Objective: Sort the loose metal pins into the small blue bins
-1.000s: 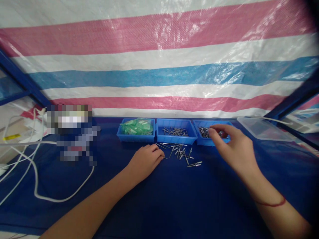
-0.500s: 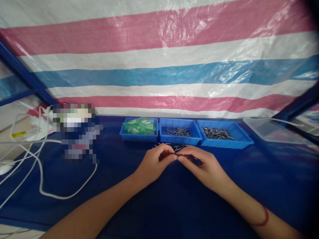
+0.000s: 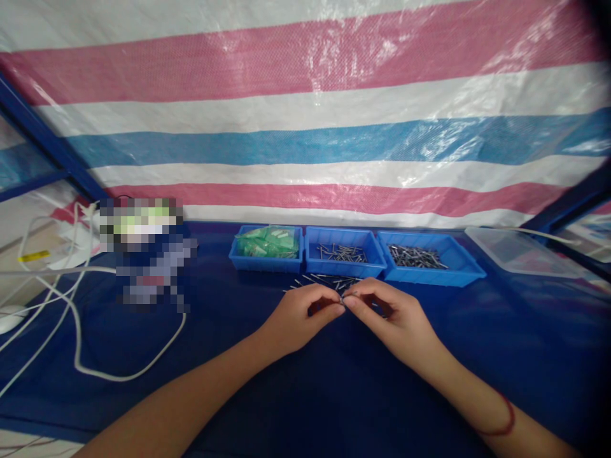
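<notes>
1. The small metal pin (image 3: 347, 295) sits where the fingertips of both hands meet, just above the blue table cover (image 3: 334, 394). Its finer form is too small to tell.
2. The left hand (image 3: 298, 318) grips the pin from the left. Thumb and forefinger are pressed together on it at the tips, and the other fingers are curled under the palm.
3. The right hand (image 3: 394, 318) grips the same pin from the right, thumb and forefinger pinched on it and the other fingers curled inward. A red string (image 3: 506, 421) circles this wrist.
4. Loose pins (image 3: 324, 280) lie scattered on the cover just beyond the fingertips, partly hidden by the hands.
5. Three blue bins stand side by side in a row beyond the loose pins:
   - The middle bin (image 3: 344, 267) is straight beyond the fingertips and holds a few pins.
   - The left bin (image 3: 265, 264) is beyond and left of the fingers and holds green packets (image 3: 267, 242).
   - The right bin (image 3: 429, 277) is beyond and right of the fingers and holds a dense heap of pins.
6. A clear plastic tray (image 3: 518, 257) lies well to the right of the fingers, past the right bin.
7. A white cable (image 3: 95, 372) loops over the cover well to the left of the fingers.
8. A striped tarpaulin (image 3: 305, 146), pink, white and blue, hangs behind the bins.
</notes>
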Available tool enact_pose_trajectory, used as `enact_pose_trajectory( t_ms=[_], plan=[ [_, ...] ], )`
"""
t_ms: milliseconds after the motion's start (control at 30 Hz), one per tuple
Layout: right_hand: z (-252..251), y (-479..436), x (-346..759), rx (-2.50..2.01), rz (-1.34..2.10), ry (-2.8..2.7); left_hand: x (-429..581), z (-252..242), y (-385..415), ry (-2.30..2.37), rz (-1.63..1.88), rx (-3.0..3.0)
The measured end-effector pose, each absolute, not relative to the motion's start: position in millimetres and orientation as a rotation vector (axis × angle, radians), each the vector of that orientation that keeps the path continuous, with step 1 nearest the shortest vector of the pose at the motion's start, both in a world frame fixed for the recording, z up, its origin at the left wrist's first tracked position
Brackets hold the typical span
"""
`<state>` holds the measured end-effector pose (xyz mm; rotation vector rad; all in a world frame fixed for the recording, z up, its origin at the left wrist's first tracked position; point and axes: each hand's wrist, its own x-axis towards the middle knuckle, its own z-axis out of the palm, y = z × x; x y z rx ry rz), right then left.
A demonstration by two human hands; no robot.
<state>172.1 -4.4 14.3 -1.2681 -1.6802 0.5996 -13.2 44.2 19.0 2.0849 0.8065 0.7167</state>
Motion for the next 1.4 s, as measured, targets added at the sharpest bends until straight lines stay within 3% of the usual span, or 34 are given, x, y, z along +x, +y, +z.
enact_pose_trajectory(
  t_ms=[467, 733, 900, 1133, 1400],
  plan=[
    [23.8, 4.6, 198.8, -1.385, 0.321, -1.783, -18.2, 21.9, 48.4, 0.922, 0.814, 2.242],
    [23.9, 24.6, 284.5, -2.021, -0.248, -1.377, -29.1, 17.2, 57.5, 1.104, 0.396, 2.731],
    [10.4, 29.4, 287.2, -1.972, -0.429, -1.514, -27.6, 13.8, 60.7, 1.063, 0.307, 2.774],
    [24.6, 18.0, 240.4, -1.572, -0.41, -1.734, -27.4, 10.2, 64.5, 0.974, 0.418, 2.771],
    [21.5, 2.8, 180.2, -1.137, 0.092, -2.059, -17.6, 24.5, 54.5, 0.881, 0.971, 2.309]
  ],
)
